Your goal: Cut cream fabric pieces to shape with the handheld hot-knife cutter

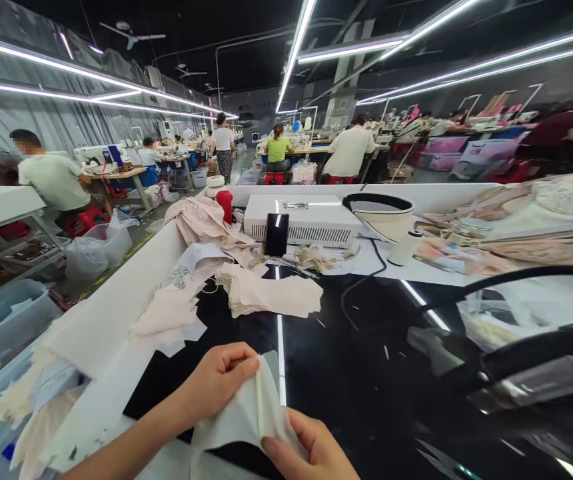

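Note:
Both my hands pinch a piece of thin whitish fabric (239, 417) low in the view, just above the glossy black tabletop (346, 373). My left hand (221, 380) grips its upper edge between thumb and curled fingers. Lower and to the right, my right hand (311, 450) holds the other end, thumb on top. A narrow pale strip (260, 407) runs along the fabric between the two thumbs. Beyond my hands lies a stack of cut beige fabric pieces (271, 293). More beige pieces (166, 310) are heaped to its left.
A white vented box (301, 217) stands at the back with a dark phone (276, 235) leaning on it. A white bin with black rim (381, 213) and a bottle (405, 248) are right of it. Blurred black equipment (541, 373) occupies the right. Several people sit at sewing tables beyond.

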A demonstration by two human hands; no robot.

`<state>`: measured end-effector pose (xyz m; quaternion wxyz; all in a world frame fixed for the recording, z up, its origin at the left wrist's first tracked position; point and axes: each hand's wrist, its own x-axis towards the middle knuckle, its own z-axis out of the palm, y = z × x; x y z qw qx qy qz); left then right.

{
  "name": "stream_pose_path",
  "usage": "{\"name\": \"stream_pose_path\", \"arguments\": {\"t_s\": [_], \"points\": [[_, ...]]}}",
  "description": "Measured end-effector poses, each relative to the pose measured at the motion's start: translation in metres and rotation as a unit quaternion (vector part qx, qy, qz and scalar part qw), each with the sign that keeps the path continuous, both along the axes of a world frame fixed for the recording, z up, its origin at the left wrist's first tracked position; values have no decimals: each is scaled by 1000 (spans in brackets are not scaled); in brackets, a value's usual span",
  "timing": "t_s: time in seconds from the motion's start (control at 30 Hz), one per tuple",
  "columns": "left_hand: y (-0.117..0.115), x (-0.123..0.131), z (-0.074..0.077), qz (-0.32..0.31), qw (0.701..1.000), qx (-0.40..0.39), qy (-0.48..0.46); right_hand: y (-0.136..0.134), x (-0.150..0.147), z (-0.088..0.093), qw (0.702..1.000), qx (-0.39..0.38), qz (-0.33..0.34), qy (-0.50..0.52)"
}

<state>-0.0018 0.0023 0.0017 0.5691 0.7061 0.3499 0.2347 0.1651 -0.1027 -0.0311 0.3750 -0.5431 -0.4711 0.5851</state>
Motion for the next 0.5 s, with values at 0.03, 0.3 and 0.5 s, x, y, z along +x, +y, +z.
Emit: {"name": "stream_pose_path", "arguments": {"t_s": [0.03,0.3,0.5], "points": [[0,2,-1,-8,1000,13,9,-1,2,0,1000,2,11,-11],[12,31,-11,-49,986,142,73,-25,39,3,969,41,-59,-238],[-3,43,-23,-84,924,355,114,-50,53,-1,938,61,-124,-319]]}}
